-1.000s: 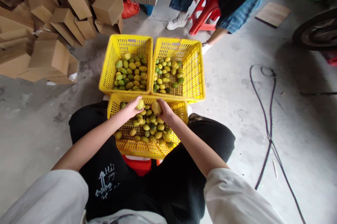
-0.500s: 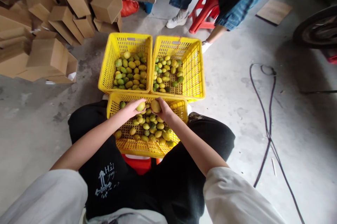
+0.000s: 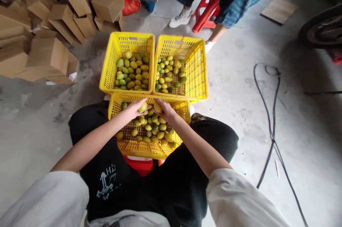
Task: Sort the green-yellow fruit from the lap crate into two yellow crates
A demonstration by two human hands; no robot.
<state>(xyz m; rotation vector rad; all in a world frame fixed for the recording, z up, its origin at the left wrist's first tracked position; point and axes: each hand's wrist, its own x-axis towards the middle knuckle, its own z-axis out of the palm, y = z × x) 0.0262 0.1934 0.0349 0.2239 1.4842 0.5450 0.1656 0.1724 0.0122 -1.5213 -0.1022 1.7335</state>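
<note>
The person wears a white short-sleeved top. Its left sleeve (image 3: 56, 198) and right sleeve (image 3: 240, 202) are wide and loose, filling the near corners and ending above the elbows. A strip of the same pale cloth, the hem (image 3: 128, 218), shows at the near edge between them. The forearms are bare, as are the left grip (image 3: 133, 109) and right grip (image 3: 167, 112). The trousers (image 3: 181, 184) are black, baggy and softly creased. On the left thigh sits a white print (image 3: 108, 183): a cross-like figure with scrawled lettering beside it, too small to read.
</note>
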